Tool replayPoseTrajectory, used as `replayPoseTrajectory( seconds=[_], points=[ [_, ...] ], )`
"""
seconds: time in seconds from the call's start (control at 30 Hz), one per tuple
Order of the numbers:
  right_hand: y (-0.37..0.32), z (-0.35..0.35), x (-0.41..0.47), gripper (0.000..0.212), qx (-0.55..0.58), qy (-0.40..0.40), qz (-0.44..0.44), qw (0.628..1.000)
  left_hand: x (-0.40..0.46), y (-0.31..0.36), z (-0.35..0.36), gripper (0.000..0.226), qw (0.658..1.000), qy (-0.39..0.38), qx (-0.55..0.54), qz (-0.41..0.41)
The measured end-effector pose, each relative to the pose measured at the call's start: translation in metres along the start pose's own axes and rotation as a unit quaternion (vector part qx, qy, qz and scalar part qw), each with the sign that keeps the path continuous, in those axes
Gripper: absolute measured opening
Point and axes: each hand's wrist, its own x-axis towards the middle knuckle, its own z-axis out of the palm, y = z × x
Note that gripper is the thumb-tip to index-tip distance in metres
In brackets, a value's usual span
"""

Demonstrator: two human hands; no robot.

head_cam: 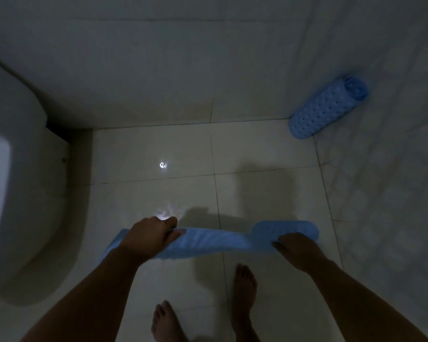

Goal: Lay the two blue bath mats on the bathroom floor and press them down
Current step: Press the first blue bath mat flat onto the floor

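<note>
I hold one blue bath mat [215, 243] stretched sideways above the tiled floor [257, 154], still partly curled along its length. My left hand [150, 234] grips its left part from above. My right hand [298, 250] grips its right part, and the mat's rounded right end sticks out beyond the fingers. The second blue bath mat [328, 111] is rolled up and stands tilted in the far right corner, leaning on the wall. It has rows of holes.
A white toilet [18, 183] fills the left side, close to the mat's left end. My two bare feet [242, 290] stand on the floor below the mat. Tiled walls [158, 58] close the space ahead and on the right. Light glints off wet spots on the floor.
</note>
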Motion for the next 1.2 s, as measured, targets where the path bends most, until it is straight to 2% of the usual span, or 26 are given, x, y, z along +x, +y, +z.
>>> replayPoseTrajectory(
  seconds=[0.07,0.17,0.27,0.33,0.4,0.47,0.53,0.6,0.73,0.9,1.07,1.2],
  points=[
    [0.007,-0.010,-0.003,0.057,-0.009,-0.010,0.011,1.000,-0.003,0.004,0.003,0.083,0.999,-0.044,0.006,-0.015],
    [-0.008,-0.035,0.006,0.066,-0.045,-0.019,0.001,0.999,0.001,-0.001,0.002,0.078,0.995,-0.093,-0.018,-0.037],
    [-0.016,-0.073,0.040,0.039,-0.017,-0.118,0.046,0.992,0.028,-0.023,-0.008,0.058,0.988,-0.122,-0.071,-0.068],
    [-0.021,-0.099,0.076,0.037,-0.006,-0.126,0.055,0.990,0.058,-0.042,-0.021,0.053,0.986,-0.129,-0.058,-0.084],
    [-0.026,-0.115,0.118,0.038,-0.017,-0.074,0.062,0.995,0.092,-0.056,-0.035,0.047,0.990,-0.101,0.020,-0.095],
    [-0.036,-0.125,0.158,0.048,-0.052,-0.035,0.095,0.993,0.125,-0.062,-0.046,0.034,0.990,-0.006,0.084,-0.112],
    [-0.052,-0.132,0.187,0.053,-0.085,-0.024,0.134,0.987,0.149,-0.055,-0.053,0.034,0.987,0.083,0.043,-0.127],
    [-0.067,-0.124,0.205,0.055,-0.074,-0.035,0.156,0.984,0.162,-0.038,-0.047,0.038,0.986,0.101,-0.010,-0.130],
    [-0.093,-0.085,0.189,0.072,-0.019,-0.118,0.150,0.981,0.145,0.003,-0.004,0.044,0.992,0.032,-0.013,-0.125],
    [-0.106,-0.049,0.145,0.060,-0.010,-0.155,0.160,0.975,0.115,0.037,0.029,0.053,0.988,-0.058,-0.011,-0.145],
    [-0.108,-0.037,0.118,0.056,-0.012,-0.195,0.166,0.967,0.091,0.052,0.039,0.054,0.980,-0.079,-0.028,-0.179],
    [-0.110,-0.030,0.131,0.055,0.000,-0.179,0.149,0.973,0.097,0.051,0.052,0.057,0.973,-0.076,-0.040,-0.212]
  ],
)
